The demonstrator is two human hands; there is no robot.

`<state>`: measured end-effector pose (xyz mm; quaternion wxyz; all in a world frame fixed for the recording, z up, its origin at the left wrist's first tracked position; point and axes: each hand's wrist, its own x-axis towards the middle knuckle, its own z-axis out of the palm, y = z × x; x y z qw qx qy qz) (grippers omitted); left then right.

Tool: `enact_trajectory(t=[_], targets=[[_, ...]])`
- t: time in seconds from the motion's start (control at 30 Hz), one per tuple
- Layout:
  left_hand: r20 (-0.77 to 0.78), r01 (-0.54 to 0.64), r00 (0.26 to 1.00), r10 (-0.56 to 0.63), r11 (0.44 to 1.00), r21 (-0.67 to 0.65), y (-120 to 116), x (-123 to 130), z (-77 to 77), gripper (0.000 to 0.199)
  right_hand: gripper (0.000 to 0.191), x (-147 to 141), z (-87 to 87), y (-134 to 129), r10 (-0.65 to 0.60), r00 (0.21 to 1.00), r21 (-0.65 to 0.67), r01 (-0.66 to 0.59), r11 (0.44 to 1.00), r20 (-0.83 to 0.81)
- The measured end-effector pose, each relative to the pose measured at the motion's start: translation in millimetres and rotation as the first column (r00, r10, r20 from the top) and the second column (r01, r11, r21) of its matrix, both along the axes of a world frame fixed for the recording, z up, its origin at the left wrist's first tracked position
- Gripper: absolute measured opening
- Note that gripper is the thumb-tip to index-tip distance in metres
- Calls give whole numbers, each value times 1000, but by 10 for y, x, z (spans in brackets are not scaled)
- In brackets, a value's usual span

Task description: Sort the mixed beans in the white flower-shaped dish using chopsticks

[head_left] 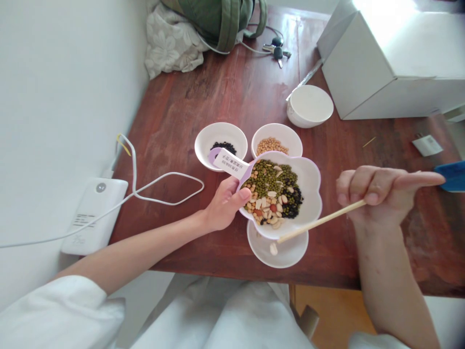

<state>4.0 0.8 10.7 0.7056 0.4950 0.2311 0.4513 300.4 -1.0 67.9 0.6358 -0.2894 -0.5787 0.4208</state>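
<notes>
My left hand grips a flower-shaped bowl with a purple rim and a labelled handle. Mung beans, black beans, soybeans and peanuts lie mixed inside. My right hand is closed around wooden chopsticks, its index finger stretched out to the right; whether one stick or two, I cannot tell. Just past their tip, over a white bowl partly hidden under the flower-shaped one, shows a pale peanut half. Behind stand a bowl of black beans and one of soybeans.
Another white bowl stands farther back, beside a large white box. Keys and a green bag lie at the back. A power bank with a looped cable is at left. A charger and a blue object are at right.
</notes>
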Motion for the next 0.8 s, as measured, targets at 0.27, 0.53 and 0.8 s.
enact_trajectory(t=[0.27, 0.53, 0.8], targets=[[-39, -17, 999, 17, 1000, -23, -7, -5, 19, 65, 85, -12, 16, -40, -245, 964, -29, 249, 968, 106], [-48, -20, 999, 18, 999, -35, -6, -7, 7, 70, 82, 0, 31, -118, -255, 955, -61, 267, 962, 152], [-26, -17, 1000, 17, 1000, -5, -5, -11, 2, 63, 82, 35, 3, -99, -157, 974, -32, 164, 986, 161]])
